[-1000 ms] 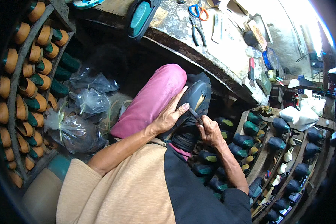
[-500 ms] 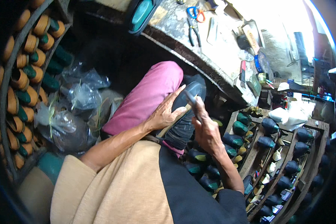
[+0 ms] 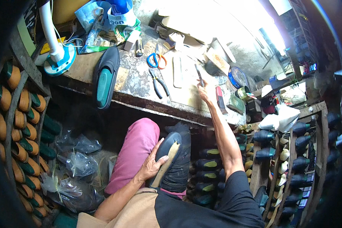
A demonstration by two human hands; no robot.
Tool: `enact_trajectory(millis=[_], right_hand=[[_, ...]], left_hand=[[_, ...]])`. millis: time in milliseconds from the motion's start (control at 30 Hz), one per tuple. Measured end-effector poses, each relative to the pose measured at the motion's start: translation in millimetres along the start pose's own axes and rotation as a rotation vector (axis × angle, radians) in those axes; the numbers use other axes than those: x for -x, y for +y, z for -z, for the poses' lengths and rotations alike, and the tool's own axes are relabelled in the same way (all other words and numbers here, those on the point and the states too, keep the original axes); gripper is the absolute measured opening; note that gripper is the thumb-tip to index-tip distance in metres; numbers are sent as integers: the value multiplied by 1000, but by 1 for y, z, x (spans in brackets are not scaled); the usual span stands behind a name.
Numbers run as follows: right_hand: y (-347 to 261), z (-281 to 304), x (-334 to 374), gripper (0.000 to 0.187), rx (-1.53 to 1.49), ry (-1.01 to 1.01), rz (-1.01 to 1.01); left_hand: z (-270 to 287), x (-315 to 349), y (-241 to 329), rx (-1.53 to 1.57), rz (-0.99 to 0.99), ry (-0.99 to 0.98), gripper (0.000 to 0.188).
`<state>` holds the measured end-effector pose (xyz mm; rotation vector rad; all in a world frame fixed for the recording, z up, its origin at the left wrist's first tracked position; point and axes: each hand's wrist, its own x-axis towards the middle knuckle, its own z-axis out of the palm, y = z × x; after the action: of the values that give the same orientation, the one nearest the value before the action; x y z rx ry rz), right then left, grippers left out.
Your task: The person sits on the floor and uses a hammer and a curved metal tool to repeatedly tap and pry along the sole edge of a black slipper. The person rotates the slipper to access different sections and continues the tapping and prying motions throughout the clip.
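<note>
On my lap lies a half-made shoe (image 3: 174, 141), its dark upper folded around a tan sole-shaped underside. My left hand (image 3: 152, 167) grips it from the side, thumb across the tan part and fingers along the dark edge. Stretched out over the workbench, my right hand (image 3: 206, 92) is closed on a slim dark tool (image 3: 199, 74); its exact kind is unclear. Just right of that hand lies a red-and-black tool (image 3: 220, 99). Pliers (image 3: 158, 84) and orange-and-blue-handled scissors (image 3: 156, 60) rest further left on the bench.
A finished dark shoe with a green insole (image 3: 105, 84) sits at the bench (image 3: 131, 72) edge. A white lamp stand (image 3: 57, 49) is at the far left. Racks of shoes (image 3: 24, 125) flank me on the left, with another rack (image 3: 323, 133) on the right. Plastic bags (image 3: 70, 186) lie beside my leg.
My right hand has moved from the shoe up and away to the bench, carrying the tool. My left hand keeps hold of the shoe, now lower in view. The view has shifted toward the bench.
</note>
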<state>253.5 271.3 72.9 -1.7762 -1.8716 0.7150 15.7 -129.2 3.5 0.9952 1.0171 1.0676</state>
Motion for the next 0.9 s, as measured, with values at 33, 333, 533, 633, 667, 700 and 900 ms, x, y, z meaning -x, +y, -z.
enact_trajectory(millis=[33,333,533,633,667,700,900], right_hand=[[7,-4,-19,29,136,48,161],[17,14,-9,56,556,-129,521],[9,81,73,54,534,152,362],[0,58,82,27,162,103,223],[-3,48,83,22,135,99,265],[-8,37,83,18,181,94,304],[-30,-7,78,23,287,58,271]], left_hand=[[-1,-1,2,5,-4,1,86],[2,-4,6,-1,-1,6,85],[-7,-4,4,10,19,-36,85],[-16,-4,5,10,15,-56,85],[-18,-4,5,14,15,-61,85],[-19,-4,5,14,8,-58,85],[-17,-3,3,19,-15,-28,85]])
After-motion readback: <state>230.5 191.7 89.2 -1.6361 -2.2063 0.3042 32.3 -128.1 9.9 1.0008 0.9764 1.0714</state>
